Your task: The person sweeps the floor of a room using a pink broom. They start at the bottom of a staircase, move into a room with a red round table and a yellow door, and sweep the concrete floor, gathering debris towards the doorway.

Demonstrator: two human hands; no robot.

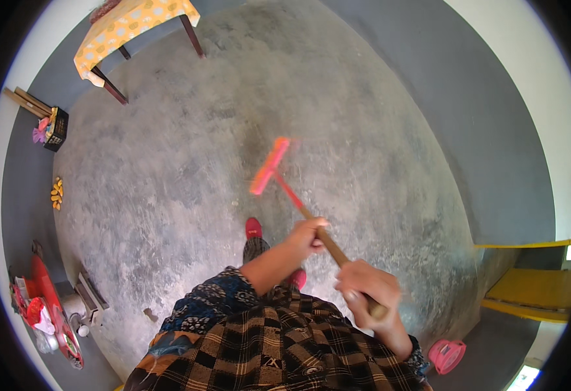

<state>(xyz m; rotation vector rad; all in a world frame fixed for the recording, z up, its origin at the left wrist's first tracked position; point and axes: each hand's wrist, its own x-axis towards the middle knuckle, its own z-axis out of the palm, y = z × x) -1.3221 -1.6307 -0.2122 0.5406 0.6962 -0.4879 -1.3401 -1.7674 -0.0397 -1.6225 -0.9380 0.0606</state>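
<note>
Both hands grip the brown wooden handle (334,249) of a long-handled floor broom or mop. Its narrow pink and orange head (269,167) is on or close above the concrete floor in front of me, blurred, joined to the pole by a red neck (288,189). My left hand (307,237) wraps the pole farther down, nearer the head. Close to the pole's top end, my right hand (369,291) is closed around it. Below the left forearm show my red shoes (253,228), one ahead of the other.
A table with a yellow patterned cloth (129,36) stands far left. Along the left wall are a black crate (58,129), several yellow fruits or vegetables (56,193) and a red table (55,303) bearing bags. At right are a yellow door (535,291) and a pink basin (447,357).
</note>
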